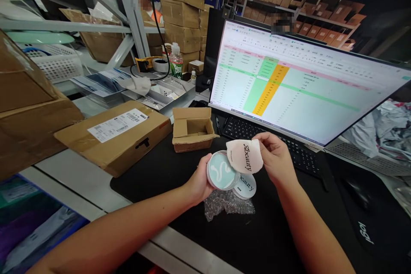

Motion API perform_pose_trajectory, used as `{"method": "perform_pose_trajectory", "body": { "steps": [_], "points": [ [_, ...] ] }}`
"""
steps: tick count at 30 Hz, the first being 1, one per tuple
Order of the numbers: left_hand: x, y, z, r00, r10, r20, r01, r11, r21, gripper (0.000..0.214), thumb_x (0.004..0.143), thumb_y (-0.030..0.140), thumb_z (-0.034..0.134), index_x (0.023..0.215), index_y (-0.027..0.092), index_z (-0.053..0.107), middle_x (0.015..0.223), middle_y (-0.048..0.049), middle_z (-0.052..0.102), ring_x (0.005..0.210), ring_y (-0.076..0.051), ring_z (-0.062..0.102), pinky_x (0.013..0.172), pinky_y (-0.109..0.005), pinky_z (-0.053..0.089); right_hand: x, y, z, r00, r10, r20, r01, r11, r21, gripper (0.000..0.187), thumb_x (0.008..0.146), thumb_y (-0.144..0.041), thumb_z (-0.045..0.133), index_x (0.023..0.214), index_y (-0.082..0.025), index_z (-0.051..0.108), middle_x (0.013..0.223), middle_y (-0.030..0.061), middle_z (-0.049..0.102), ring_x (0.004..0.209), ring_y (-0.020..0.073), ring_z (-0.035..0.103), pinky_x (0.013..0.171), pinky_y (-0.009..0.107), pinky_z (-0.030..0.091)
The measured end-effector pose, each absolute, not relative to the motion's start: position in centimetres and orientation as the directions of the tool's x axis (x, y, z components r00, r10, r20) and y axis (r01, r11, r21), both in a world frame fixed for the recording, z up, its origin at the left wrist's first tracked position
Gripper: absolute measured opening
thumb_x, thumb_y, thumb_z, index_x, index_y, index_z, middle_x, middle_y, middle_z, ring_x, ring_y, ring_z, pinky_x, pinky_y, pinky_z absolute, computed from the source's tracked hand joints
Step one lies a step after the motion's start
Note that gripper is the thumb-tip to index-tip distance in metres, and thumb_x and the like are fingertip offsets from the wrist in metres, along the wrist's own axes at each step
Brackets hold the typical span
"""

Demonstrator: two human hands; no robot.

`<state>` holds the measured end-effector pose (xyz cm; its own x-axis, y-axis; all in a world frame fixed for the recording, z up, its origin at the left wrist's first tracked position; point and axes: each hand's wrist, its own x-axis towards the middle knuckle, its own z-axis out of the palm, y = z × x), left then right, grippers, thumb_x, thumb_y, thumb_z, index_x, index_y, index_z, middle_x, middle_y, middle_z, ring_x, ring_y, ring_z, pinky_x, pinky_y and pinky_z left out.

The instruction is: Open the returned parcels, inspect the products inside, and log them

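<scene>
My left hand is closed round the side of a round clear tub, which has a pale blue surface with a white squiggle on it. Between the fingers of my right hand is a white powder puff printed with "beauty" lettering, held just over the tub's right edge. Beneath the two, a round white lid with similar lettering lies on the desk, partly covered by them. Crumpled bubble wrap rests in front of the lid. Just behind my left hand stands a small open cardboard box.
A monitor showing a spreadsheet stands behind a black keyboard. The mouse is on the right. To the left lies a labelled carton, with a grey tray and a bottle beyond. Another person is in the background.
</scene>
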<state>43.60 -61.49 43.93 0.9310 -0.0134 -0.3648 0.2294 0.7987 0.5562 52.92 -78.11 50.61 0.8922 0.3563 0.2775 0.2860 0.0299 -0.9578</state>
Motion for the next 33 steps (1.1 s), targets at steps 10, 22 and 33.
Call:
{"method": "perform_pose_trajectory", "body": {
  "steps": [10,22,33],
  "points": [
    [43.5,-61.9,44.3,0.915,-0.021,-0.404,0.257,0.801,0.541,0.051,0.1,0.044,0.033,0.11,0.012,0.072,0.094,-0.013,0.077,0.102,-0.031,0.069,0.09,-0.044,0.054,50.4,-78.0,51.0,0.715,0.437,0.545,0.682,-0.265,-0.682,0.011,0.092,-0.02,0.055,0.091,-0.024,0.065,0.082,-0.0017,0.066,0.07,0.0129,0.059,0.063,0.025,0.046],
    [43.4,-61.3,44.3,0.933,-0.134,-0.333,0.265,0.883,0.387,0.051,0.099,0.047,0.036,0.096,0.012,0.074,0.088,-0.0109,0.075,0.084,-0.024,0.069,0.077,-0.034,0.054,49.1,-77.6,50.4,0.108,0.734,0.671,0.982,-0.182,0.041,0.019,0.095,-0.02,0.055,0.1,-0.029,0.071,0.087,0.0021,0.075,0.067,0.0143,0.062,0.057,0.028,0.044],
    [43.5,-61.4,43.7,0.943,-0.097,-0.319,0.23,0.881,0.412,0.041,0.098,0.04,0.043,0.083,0.014,0.071,0.073,-0.0062,0.069,0.064,-0.017,0.064,0.059,-0.026,0.049,49.1,-75.5,49.6,0.322,0.833,0.451,0.939,-0.219,-0.265,0.022,0.087,-0.028,0.074,0.105,-0.023,0.063,0.119,0.0077,0.063,0.109,0.0241,0.056,0.093,0.042,0.046]
  ]
}}
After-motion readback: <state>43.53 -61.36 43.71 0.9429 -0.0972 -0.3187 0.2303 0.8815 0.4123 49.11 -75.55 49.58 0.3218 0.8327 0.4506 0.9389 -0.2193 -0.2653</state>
